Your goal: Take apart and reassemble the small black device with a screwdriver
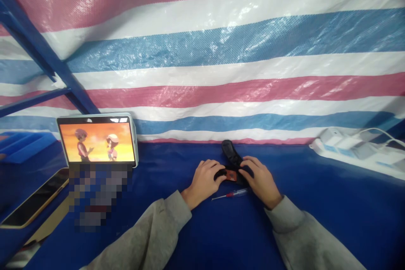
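Between my hands lies an opened black device with a reddish-brown board showing in its middle; its shape resembles a computer mouse. My left hand has its fingers curled on the device's left end, thumb near the board. At the right end, my right hand pinches the black casing, its fingertips partly hiding it. A curved black cover leans up behind the board; whether it is joined to the rest I cannot tell. Just in front of the device, a small screwdriver with a red and clear handle lies on the table.
A tablet playing a cartoon stands at the left, with a phone lying nearer. Farther left is a blue tray. White power strips with chargers lie at the right. Striped sheeting hangs behind the blue table.
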Tool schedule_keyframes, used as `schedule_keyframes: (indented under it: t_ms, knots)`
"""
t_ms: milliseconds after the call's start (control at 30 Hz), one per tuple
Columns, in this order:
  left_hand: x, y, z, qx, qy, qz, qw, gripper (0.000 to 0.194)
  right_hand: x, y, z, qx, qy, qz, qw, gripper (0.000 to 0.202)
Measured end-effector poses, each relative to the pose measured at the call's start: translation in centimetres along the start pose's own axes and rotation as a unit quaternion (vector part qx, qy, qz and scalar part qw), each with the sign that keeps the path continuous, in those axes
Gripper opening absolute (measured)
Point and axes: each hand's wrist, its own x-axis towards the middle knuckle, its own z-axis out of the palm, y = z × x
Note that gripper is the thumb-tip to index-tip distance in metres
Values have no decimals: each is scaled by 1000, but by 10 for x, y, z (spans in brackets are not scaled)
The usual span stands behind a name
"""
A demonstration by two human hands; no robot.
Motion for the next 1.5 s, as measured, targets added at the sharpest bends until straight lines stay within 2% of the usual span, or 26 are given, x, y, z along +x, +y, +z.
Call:
schedule_keyframes:
  t_ms: [233, 333, 400, 467, 567, 667, 800, 867, 933, 1000, 1067, 1133, 1300, 1400, 1500]
  knots:
    - [0, -4, 4, 8, -13, -8, 1000, 18, 4, -3, -7, 55, 38, 37, 997, 20]
    - [0, -4, 3, -4, -17, -15, 1000, 22, 6, -9, -14, 118, 57, 84, 988, 22]
    - [-1, -3, 1, -12, 3, -32, 999, 29, 8, -17, -18, 185, 70, 118, 973, 25]
    - [-3, -2, -1, -16, 42, -52, 998, 45, 10, -24, -22, 261, 70, 139, 953, 28]
    - [-4, -1, -2, -22, 84, -47, 995, 69, 13, -33, -27, 380, 3, 178, 908, 32]
    - [-4, -2, -2, -22, 78, -14, 997, 67, 15, -34, -29, 431, -44, 211, 876, 37]
    - [-4, -4, -1, -17, 76, 20, 997, 64, 15, -29, -28, 472, -65, 234, 848, 38]
    - [-4, -4, -1, -18, 82, 27, 996, 62, 14, -27, -28, 452, -58, 233, 859, 37]
    - [-5, -4, -1, -19, 84, 27, 996, 62, 13, -25, -29, 367, -18, 200, 908, 36]
    - [-5, -5, -1, -21, 73, 30, 997, 64, 11, -25, -30, 255, -2, 112, 960, 40]
    - [-5, -5, -2, -31, 49, 38, 998, 66, 8, -24, -30, 173, -36, 7, 984, 49]
    - [-3, -5, -3, -51, 17, 36, 998, 69, 6, -23, -30, 121, -71, -53, 989, 52]
    - [2, -8, -2, -112, -80, -37, 990, 92, 4, -17, -29, 67, -108, -55, 990, 56]
    - [3, -10, -1, -124, -98, -55, 986, 90, 4, -15, -26, 66, -154, -60, 984, 59]
    - [2, -9, 0, -128, -98, -62, 985, 90, 4, -13, -22, 55, -173, -65, 981, 53]
